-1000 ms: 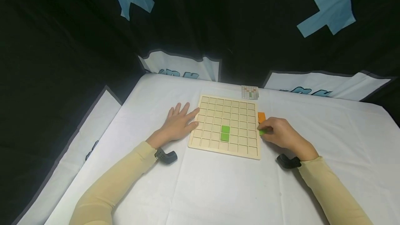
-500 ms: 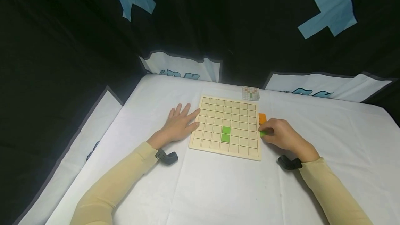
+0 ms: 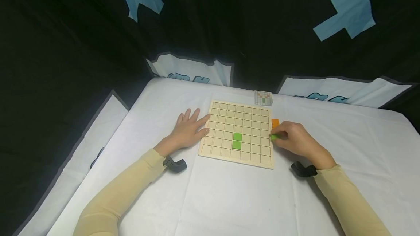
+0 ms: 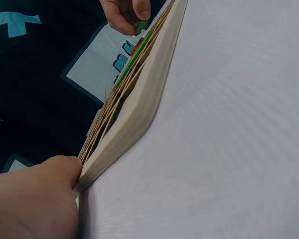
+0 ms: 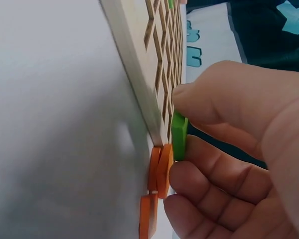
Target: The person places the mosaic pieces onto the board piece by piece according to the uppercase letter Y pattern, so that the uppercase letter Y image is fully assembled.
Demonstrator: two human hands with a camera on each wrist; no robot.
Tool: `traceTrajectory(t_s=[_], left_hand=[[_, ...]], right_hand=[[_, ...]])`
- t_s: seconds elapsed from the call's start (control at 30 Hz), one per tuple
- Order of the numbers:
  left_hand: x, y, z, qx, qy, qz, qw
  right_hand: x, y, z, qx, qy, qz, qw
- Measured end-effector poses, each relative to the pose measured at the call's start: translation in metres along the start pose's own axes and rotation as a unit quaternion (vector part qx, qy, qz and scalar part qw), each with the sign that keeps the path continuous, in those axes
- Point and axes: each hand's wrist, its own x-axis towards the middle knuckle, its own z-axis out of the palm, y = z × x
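A pale wooden grid board (image 3: 220, 120) lies on the white table, with two green square tiles (image 3: 237, 140) set one behind the other in its cells. My left hand (image 3: 186, 131) lies with spread fingers at the board's left side, its index finger and thumb touching the edge. At the right edge, my right hand (image 3: 292, 139) pinches another green tile (image 5: 179, 135) between thumb and fingers. In the right wrist view this tile is raised over several orange tiles (image 5: 162, 172) beside the board's edge. Head view shows one orange tile (image 3: 275, 123) just beyond the fingers.
Behind the board's far right corner lies a small card (image 3: 263, 98) printed with a coloured grid pattern. Black cloth (image 3: 256, 28) with blue tape pieces stands behind the table. White printed panels (image 3: 341, 89) run along its lower part.
My right hand has lifted the green tile slightly from beside the board and shifted it toward the board's right edge. My left hand stays where it was.
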Motion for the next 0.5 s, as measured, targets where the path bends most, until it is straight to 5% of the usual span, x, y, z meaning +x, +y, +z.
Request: traceTrajectory(t_s=[0.5], left_hand=[[-0.001, 0.001, 0.000, 0.000, 0.006, 0.004, 1.0000]], right_hand=[[0.020, -0.013, 0.006, 0.012, 0.007, -0.064, 0.9979]])
